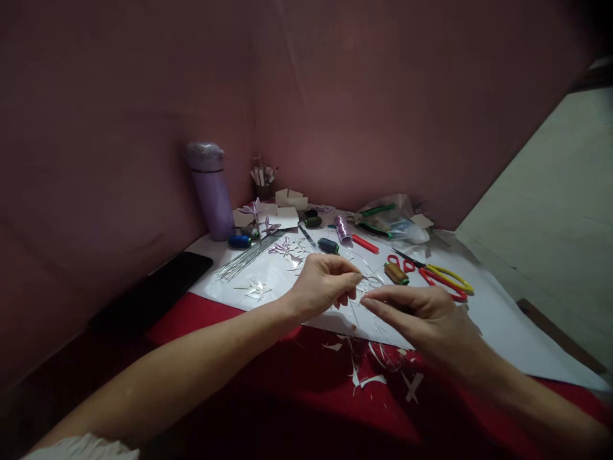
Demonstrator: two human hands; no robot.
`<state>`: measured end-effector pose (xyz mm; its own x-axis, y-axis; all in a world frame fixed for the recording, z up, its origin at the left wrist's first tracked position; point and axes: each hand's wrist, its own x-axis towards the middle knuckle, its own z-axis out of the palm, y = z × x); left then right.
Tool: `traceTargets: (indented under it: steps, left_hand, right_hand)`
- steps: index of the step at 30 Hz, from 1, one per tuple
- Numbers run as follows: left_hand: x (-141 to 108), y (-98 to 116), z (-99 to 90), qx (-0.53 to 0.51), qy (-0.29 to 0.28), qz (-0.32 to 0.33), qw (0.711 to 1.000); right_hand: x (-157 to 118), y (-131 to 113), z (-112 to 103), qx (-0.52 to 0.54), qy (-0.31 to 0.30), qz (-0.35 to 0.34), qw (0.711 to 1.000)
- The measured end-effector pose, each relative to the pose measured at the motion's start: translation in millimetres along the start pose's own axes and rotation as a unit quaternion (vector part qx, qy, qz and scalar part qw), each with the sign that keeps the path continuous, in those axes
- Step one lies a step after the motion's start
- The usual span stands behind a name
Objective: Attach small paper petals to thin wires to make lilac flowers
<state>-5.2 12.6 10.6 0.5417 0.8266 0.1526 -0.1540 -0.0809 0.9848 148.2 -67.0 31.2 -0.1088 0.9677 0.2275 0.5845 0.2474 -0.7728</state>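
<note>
Both hands meet over the front of the white sheet, fingertips a short gap apart. My left hand [328, 281] is closed in a pinch, and a thin wire-like strand [366, 277] sticks out from its fingertips to the right. My right hand [424, 313] has thumb and forefinger pressed together; what lies between them is too fine to make out. Beneath the hands are pale cut scraps. Just beyond my right hand lie a brown thread spool [396, 273] and red-handled scissors [407, 262], beside pliers [445, 280] with red and yellow handles.
A purple bottle [213, 198] stands at the left, near a dark flat device [153, 291]. Silver wires [251, 255], a blue spool [239, 241], a lilac spool [343, 229], a red bar [365, 243] and green-handled pliers [376, 231] lie behind. Scraps [373, 381] litter the red cloth in front.
</note>
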Motion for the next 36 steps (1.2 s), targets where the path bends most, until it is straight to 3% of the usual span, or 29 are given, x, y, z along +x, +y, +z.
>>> traceTargets:
  steps: [3,6,10,13,17,21,26,29,32,34,36]
  left_hand:
    - [-2,2,0.8,0.009,-0.053,-0.007,0.999]
    - [-3,3,-0.9,-0.036,-0.097,-0.008,0.995]
    - [-1,0,-3.7,-0.090,-0.095,-0.004,0.991]
    - [1,-2,-3.7,-0.111,-0.054,-0.002,0.992]
    - [0,-1,-0.4,-0.053,0.002,-0.004,0.999]
    - [-3,4,2.4,0.002,-0.031,-0.015,0.999]
    - [-5,8,0.6,-0.067,-0.095,-0.013,0.993]
    - [-5,5,-1.1,-0.105,-0.115,-0.022,0.988]
    - [-2,0,-2.3,-0.129,-0.092,-0.024,0.987]
    - [-1,-2,-2.5,-0.131,-0.053,-0.015,0.990]
    - [-1,-2,-1.8,-0.108,-0.016,-0.002,0.994]
  right_hand:
    - [17,-9,-24,-0.059,-0.010,-0.031,0.998]
    - [36,2,-38,0.015,-0.026,0.011,0.999]
    - [38,31,-22,0.165,-0.069,0.107,0.978]
    - [21,39,3,0.216,-0.047,0.148,0.964]
    - [2,19,14,0.119,0.004,0.073,0.990]
    - [12,-5,-13,-0.015,-0.013,-0.026,0.999]
    - [39,8,-38,0.072,-0.077,0.031,0.994]
    - [40,28,-27,0.177,-0.093,0.089,0.976]
    - [28,36,-5,0.271,-0.076,0.142,0.949]
    - [17,32,8,0.283,-0.046,0.163,0.944]
    - [6,21,16,0.237,-0.019,0.147,0.960]
